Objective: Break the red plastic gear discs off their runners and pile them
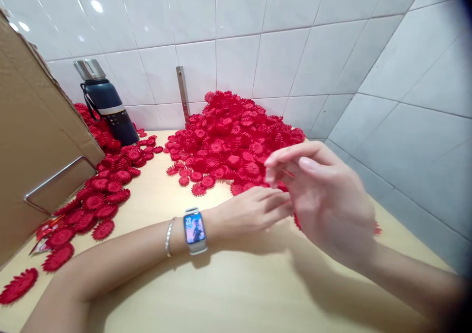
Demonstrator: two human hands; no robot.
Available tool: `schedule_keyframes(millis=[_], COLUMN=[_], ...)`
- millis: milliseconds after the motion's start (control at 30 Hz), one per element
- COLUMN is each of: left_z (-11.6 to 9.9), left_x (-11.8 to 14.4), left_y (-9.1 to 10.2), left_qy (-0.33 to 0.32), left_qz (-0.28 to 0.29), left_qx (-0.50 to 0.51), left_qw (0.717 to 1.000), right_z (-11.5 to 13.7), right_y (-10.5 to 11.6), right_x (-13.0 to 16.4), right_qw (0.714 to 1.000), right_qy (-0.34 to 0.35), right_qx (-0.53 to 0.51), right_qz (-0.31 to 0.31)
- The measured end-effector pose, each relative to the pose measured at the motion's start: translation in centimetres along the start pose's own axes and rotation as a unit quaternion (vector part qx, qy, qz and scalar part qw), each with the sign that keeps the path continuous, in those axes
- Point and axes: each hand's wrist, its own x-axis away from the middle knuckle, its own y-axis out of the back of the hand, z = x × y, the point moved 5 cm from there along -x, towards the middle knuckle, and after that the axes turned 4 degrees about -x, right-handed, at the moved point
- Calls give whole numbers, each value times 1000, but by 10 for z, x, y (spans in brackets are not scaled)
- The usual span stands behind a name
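My left hand (254, 210) lies loose beside my right hand (324, 200), which pinches a thin red flower piece (289, 173); grip gently, near the red plastic flower pile (232, 136).

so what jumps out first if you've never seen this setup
A big heap of red flower-shaped pieces piled against the tiled wall, with more spilling along the left beside a dark blue bottle. In front, the left hand and right hand meet at the heap's near edge, a smartwatch glowing on the left wrist.

Glossy white tiles (280, 62), matt wood-look table (236, 293), red plastic flowers (228, 136).
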Motion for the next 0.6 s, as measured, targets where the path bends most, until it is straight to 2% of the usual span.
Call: schedule_keyframes(millis=[33,100,200,300,400,600], left_z=[3,11,17,18,16,9], left_x=[10,28,44,50,51,52], left_y=[10,29,35,32,31,31], left_qy=[-5,49,163,220,217,145], left_qz=[-20,-97,-106,-113,-123,-116], left_qx=[21,73,139,169,167,149], left_qw=[1000,991,971,954,954,971], right_z=[-2,-11,-37,-60,-70,-71], right_y=[8,21,28,23,16,11], right_x=[1,6,16,28,34,35], right_qw=[1000,998,994,979,952,938], right_qy=[18,35,-30,-101,-141,-154], right_qx=[6,38,107,157,228,262], right_qz=[-25,-46,-4,80,145,168])
